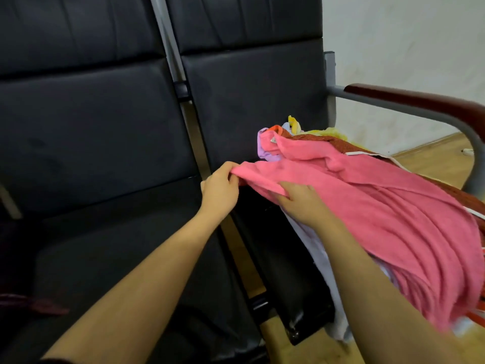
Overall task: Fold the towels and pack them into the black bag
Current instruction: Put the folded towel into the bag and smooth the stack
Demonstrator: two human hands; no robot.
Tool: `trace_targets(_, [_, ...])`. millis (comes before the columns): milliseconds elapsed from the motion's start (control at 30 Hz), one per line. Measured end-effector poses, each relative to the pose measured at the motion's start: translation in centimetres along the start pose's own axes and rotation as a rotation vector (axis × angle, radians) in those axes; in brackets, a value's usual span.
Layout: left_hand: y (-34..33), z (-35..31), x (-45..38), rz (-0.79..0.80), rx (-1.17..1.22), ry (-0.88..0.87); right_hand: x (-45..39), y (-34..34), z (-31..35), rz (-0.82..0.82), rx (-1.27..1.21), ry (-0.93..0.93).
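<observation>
From the head camera, both hands are reaching forward over a row of black seats (91,132). The left hand (220,190) is gripping the near corner of the pink towel (380,206), its fingers curled round a bunched edge — the cloth is running out from this grip to the right. The right hand (301,200) is holding the same edge just beside the left, fingers tucked under the hem and thumb side on top, so each grip is closed on the towel and neither is standing wide.

The pink towel is lying stretched and rumpled across the right seat, draping from the hands toward the armrest (420,101) and down over the seat's front edge at the right. It is sitting on top of a pile (301,127) of other towels: a rust-brown one is showing along its far side, with yellow, orange and lilac pieces poking up behind it against the seat back, and a pale one is hanging below it under the right forearm.

The left seat is lying bare beneath the left forearm — a dark purplish bit of cloth (39,306) is showing at its near left edge, too dim to tell what it is. Beyond the armrest, a white wall (406,35) is meeting a wooden floor (433,158).
</observation>
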State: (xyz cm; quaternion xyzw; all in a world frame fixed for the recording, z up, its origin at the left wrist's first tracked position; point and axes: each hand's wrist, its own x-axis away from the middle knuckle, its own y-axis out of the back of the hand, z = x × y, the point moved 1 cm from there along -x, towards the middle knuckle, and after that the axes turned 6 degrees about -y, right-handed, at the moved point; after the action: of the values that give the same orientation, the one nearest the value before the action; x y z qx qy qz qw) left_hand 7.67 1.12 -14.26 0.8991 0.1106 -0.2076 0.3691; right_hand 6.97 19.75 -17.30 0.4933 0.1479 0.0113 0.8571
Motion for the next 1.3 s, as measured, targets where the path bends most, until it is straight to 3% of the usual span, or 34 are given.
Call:
trace_targets(100, [2.7, 0.0, 1.4, -0.021, -0.062, -0.044, 0.3, 0.0, 2.9, -0.159, 0.104, 0.056])
trace_targets(200, [5.5, 0.8, 2.7, -0.076, -0.12, -0.056, 0.5, 0.0, 6.6, -0.251, 0.009, 0.069])
trace_targets(533, [14.4, 5.6, 8.7, -0.166, -0.207, 0.076, 1.7, -4.5, 18.9, -0.01, -0.288, 0.095])
trace_targets(667, [17.5, 8.6, 11.5, -0.187, -0.3, 0.187, 2.4, -7.0, 22.9, 0.016, -0.165, 0.219])
trace_targets(867, [20.1, 11.9, 14.5, -0.214, -0.344, 0.316, 3.4, -10.6, 27.8, 0.065, -0.204, 0.224])
trace_targets(1033, [20.1, 13.9, 15.6, -0.027, -0.341, 0.343, 3.5, -13.5, 28.7, 0.236, -0.221, 0.118])
trace_targets(1200, [18.2, 14.1, 16.7, 0.151, -0.236, 0.357, 3.6, -13.6, 26.6, 0.599, 0.005, 0.132])
trace_targets(1300, [16.7, 13.5, 16.8, 0.191, -0.187, 0.324, 3.5, -13.3, 24.8, 0.584, 0.11, 0.159])
